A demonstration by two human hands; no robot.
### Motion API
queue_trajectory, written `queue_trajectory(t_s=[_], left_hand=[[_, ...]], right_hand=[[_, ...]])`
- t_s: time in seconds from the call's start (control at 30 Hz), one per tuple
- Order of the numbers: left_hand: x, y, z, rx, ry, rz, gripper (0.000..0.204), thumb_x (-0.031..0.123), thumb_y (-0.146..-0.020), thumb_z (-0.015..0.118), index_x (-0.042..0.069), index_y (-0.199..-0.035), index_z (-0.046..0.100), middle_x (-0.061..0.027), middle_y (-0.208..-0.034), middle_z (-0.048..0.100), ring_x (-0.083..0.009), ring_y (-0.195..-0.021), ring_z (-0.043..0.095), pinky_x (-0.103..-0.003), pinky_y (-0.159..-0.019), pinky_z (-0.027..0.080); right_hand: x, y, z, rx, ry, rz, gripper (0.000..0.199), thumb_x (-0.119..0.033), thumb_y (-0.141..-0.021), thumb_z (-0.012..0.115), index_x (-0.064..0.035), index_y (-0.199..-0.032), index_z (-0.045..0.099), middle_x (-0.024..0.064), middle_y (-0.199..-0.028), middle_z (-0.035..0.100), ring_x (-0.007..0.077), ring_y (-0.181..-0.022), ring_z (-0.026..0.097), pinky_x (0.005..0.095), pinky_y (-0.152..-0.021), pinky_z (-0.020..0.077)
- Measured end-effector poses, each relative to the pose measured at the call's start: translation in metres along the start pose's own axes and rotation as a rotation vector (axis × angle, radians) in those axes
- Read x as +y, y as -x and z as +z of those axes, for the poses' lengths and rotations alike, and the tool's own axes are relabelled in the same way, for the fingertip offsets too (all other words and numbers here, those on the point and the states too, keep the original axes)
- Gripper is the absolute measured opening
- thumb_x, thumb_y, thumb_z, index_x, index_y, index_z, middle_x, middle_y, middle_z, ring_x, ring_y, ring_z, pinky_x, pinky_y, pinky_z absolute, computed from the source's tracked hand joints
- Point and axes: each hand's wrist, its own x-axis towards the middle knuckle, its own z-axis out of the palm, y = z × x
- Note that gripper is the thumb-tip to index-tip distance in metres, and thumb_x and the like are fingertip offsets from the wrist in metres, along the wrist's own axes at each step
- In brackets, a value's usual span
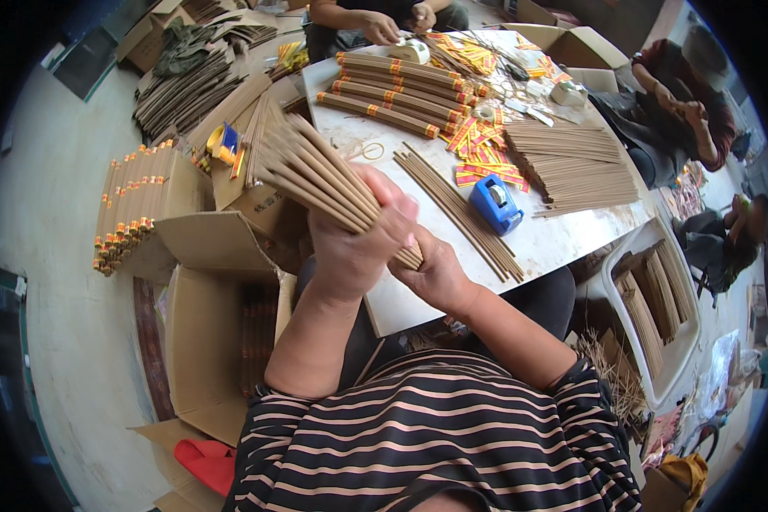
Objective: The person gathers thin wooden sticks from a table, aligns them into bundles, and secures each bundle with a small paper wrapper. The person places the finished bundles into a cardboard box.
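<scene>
I am clamping a bundle of brown sticks (324,179) above the white table (563,239) edge: my left hand (354,247) is wrapping its fingers tightly around it, and my right hand (435,273) is cupping the lower ends, probably to keep them level. A blue tape dispenser (495,205) is lying nearby.

Pretty even, soft daylight is seen throughout, shadows are kept faint, edges are bent hard by the fisheye, corners are blacked out, and slight blur is noticed toward the rim.
</scene>
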Motion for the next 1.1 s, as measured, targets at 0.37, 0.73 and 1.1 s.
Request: queue_trajectory(t_s=[0.37,0.73,1.1], left_hand=[[-0.065,0.021,0.001,0.144,-0.23,-0.177,0.016,-0.001,-0.079,0.061,0.005,-0.069,0.049,0.0015,-0.063,0.049,-0.0054,-0.055,0.046,-0.021,-0.052,0.04],[-0.014,-0.004,-0.022,0.062,0.352,-0.27,0.015,0.005,-0.08,0.06,0.008,-0.079,0.045,-0.0024,-0.058,0.045,-0.0129,-0.045,0.046,-0.027,-0.041,0.041],[-0.01,0.008,-0.029,0.33,0.403,-0.22,0.017,0.013,-0.083,0.062,0.013,-0.08,0.045,-0.0002,-0.059,0.045,-0.0128,-0.05,0.048,-0.027,-0.046,0.041]], right_hand=[[0.076,0.0,0.028,0.039,-0.133,0.124,0.028,-0.016,-0.075,0.065,-0.0045,-0.096,0.05,0.0197,-0.09,0.057,0.0375,-0.085,0.055,0.0407,-0.075,0.0445],[-0.039,0.005,-0.019,-0.341,-0.255,0.455,0.027,-0.02,-0.077,0.066,0.0004,-0.088,0.053,0.0117,-0.067,0.056,0.0213,-0.062,0.057,0.0328,-0.062,0.0468],[-0.027,0.012,-0.005,-0.029,0.361,0.15,0.019,-0.014,-0.075,0.063,-0.0019,-0.077,0.048,0.0214,-0.066,0.058,0.039,-0.063,0.058,0.0433,-0.057,0.0474]])
